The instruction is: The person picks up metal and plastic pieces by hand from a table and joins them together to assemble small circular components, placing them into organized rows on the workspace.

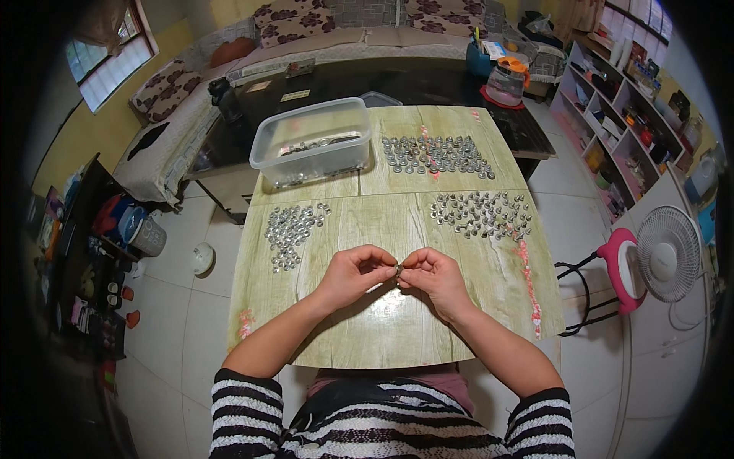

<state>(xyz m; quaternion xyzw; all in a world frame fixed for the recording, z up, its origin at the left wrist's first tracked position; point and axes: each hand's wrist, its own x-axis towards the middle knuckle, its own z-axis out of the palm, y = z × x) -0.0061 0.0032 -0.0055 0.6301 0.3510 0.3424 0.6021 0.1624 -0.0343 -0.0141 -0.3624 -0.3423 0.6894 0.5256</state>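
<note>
Just below frame centre, the left hand (355, 277) and right hand (434, 280) both pinch one small metal part (398, 271) over the surface (367, 336). Beyond lie shiny round pieces (292, 232) centre-left, metal studs (487, 217) centre-right, then a translucent box (317, 164) upper centre-left.

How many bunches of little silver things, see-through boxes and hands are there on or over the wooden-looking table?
Silver bunches: 3 (left bunch, back bunch, near right bunch)
See-through box: 1
Hands: 2 (left hand, right hand)
Total: 6

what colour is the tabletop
The tabletop is pale yellowish green with a wood-grain pattern, shown best in the head view.
</note>
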